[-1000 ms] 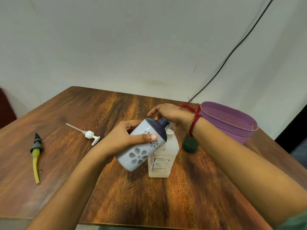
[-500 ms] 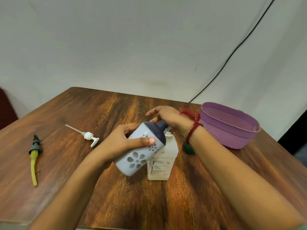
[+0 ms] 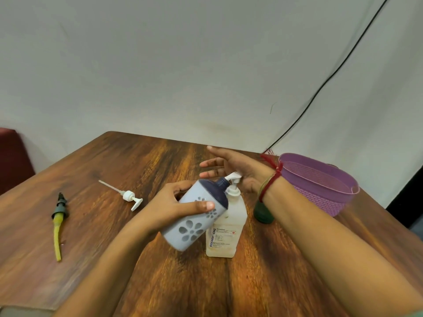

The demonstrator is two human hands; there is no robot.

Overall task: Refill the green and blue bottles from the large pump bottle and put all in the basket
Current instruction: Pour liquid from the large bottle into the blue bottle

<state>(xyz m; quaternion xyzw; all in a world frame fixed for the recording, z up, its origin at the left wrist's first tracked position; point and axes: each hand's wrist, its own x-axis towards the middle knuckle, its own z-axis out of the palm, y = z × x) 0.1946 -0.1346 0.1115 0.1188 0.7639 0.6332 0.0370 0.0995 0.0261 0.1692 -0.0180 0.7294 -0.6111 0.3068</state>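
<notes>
Right at the middle of the glossy, dark-grained wooden table (image 3: 142,161), the left hand (image 3: 176,207) grips the blue bottle (image 3: 192,225), thumb across its front and fingers curled round the back. That bottle is a smooth, rounded cylinder of pale blue-grey plastic printed with greyer flower shapes, topped by a navy shoulder and a ribbed, uncapped neck. It is held clear of the table and tilted, with the neck up against the large pump bottle (image 3: 225,229). This one stands upright, a squarish translucent container with a yellowed label and a white pump head (image 3: 233,178) whose spout lies just over the blue neck. The right hand (image 3: 231,170) is spread, fingers straight and apart, its palm just behind the pump head; whether it touches cannot be told. A red thread (image 3: 266,189) circles that wrist. The green bottle (image 3: 263,212), dark and rounded, stands just right of the pump bottle, mostly hidden behind the wrist. The basket (image 3: 320,200), purple woven-look plastic with an oval rim, sits by the table's right edge. On the left, well apart from the hands, lie a loose white pump (image 3: 129,196) with its thin dip tube and a dark-capped pump with a yellow tube (image 3: 57,227); bare wood stretches between them and the near edge.
</notes>
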